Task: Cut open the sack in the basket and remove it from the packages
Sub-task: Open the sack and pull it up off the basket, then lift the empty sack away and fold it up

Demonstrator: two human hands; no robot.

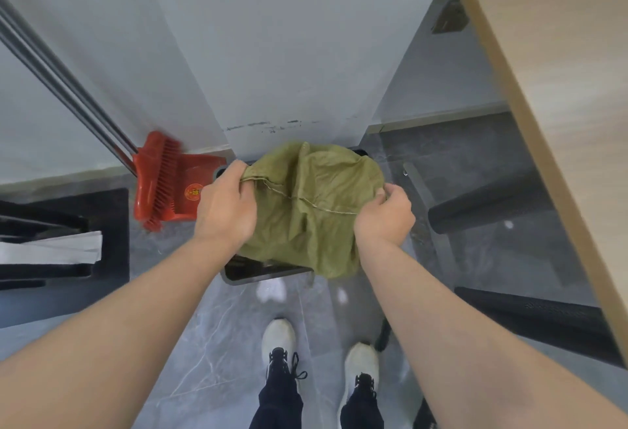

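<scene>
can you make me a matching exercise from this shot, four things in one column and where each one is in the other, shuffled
Things:
1. olive-green woven sack
2. red plastic broom and dustpan
3. pale wooden tabletop
4. white lace-up sneakers

Places:
A. along the right edge
B. bottom centre, on the grey floor
C. gripped by both hands, over the dark basket
D. against the wall, left of the sack

Pairs: 1-C, 2-D, 3-A, 4-B

- Looks like an office or workroom corner indoors: a pale wooden desk edge (557, 95) is running along the right.
- Polished grey marble-look floor tiles (217, 333) are reflecting light.
- A red broom and dustpan set (166, 180) is leaning against the plain white wall (272, 38).
</scene>
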